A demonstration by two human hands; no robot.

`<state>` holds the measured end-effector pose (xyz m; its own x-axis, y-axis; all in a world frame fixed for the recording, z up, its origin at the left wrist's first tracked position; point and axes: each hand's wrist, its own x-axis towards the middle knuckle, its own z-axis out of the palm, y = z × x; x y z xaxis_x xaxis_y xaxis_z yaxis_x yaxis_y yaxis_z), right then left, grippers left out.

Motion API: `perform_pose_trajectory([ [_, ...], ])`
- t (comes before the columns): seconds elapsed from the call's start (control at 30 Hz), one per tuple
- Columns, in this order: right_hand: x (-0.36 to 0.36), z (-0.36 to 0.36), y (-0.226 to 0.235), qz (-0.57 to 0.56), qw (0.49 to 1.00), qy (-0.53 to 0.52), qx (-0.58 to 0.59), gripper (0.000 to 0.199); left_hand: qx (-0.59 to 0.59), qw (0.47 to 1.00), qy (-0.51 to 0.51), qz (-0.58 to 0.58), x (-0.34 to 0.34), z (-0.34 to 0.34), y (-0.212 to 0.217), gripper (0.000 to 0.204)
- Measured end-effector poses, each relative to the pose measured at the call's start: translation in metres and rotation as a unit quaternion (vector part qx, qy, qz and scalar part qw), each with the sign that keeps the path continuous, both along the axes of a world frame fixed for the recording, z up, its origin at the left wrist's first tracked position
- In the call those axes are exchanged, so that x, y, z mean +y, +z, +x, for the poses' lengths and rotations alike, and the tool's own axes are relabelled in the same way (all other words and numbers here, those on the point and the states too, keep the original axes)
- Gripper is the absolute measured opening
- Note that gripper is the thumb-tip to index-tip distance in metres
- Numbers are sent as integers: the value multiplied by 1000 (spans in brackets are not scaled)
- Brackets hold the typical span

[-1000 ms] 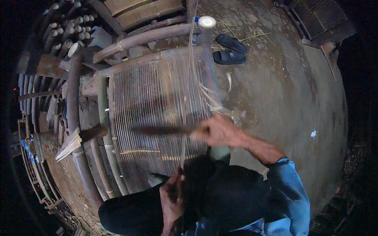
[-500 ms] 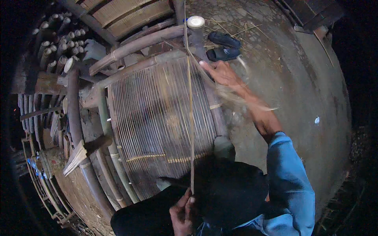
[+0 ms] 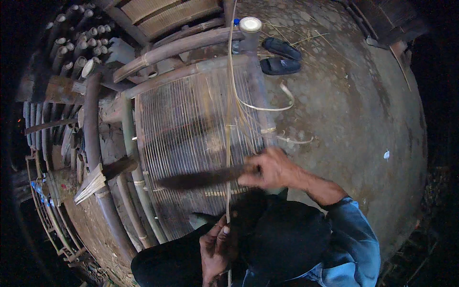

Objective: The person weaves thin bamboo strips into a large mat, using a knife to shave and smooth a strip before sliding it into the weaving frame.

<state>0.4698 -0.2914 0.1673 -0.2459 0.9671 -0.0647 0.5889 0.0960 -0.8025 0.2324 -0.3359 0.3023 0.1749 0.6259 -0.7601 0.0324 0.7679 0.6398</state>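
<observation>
My left hand (image 3: pixel 216 246) pinches a long, thin bamboo strip (image 3: pixel 229 158) near its lower end, in front of my dark-clothed lap. The strip runs up and away over the slatted bamboo platform (image 3: pixel 167 119). My right hand (image 3: pixel 272 168) is closed on the handle of a large knife (image 3: pixel 203 179). Its dark, blurred blade points left across the strip; I cannot tell whether they touch. Curled bamboo slivers (image 3: pixel 272 108) hang off to the right of the strip, above the right hand.
Thick bamboo poles (image 3: pixel 177 49) frame the platform. A bamboo post (image 3: pixel 250 25) rises at its far corner, beside black sandals (image 3: pixel 281 66). Cut bamboo tubes (image 3: pixel 91 40) are stacked at far left. A wooden piece with a split pale end (image 3: pixel 93 186) lies across the left poles.
My right hand has come back toward my lap, and the knife now shows across the strip. Curled slivers stand out to the right. The left hand keeps its hold.
</observation>
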Motion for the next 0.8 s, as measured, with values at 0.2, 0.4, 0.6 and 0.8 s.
perform_pose_trajectory([
  [0.2, 50, 9, 7, -94, 991, -87, 30, 40, 27, 999, -30, -9, -3, -16, 16, 37],
  [0.4, 64, 15, 15, -133, 989, -66, -22, 54, 41, 999, -20, -10, -9, -22, 8, 36],
  [0.6, 119, 87, -40, -106, 969, -223, -33, 68, 68, 998, 0, 20, -47, -40, 14, 29],
  [0.8, 142, 87, -47, -155, 947, -276, -60, 87, 56, 998, 35, 11, -35, -33, 23, 28],
])
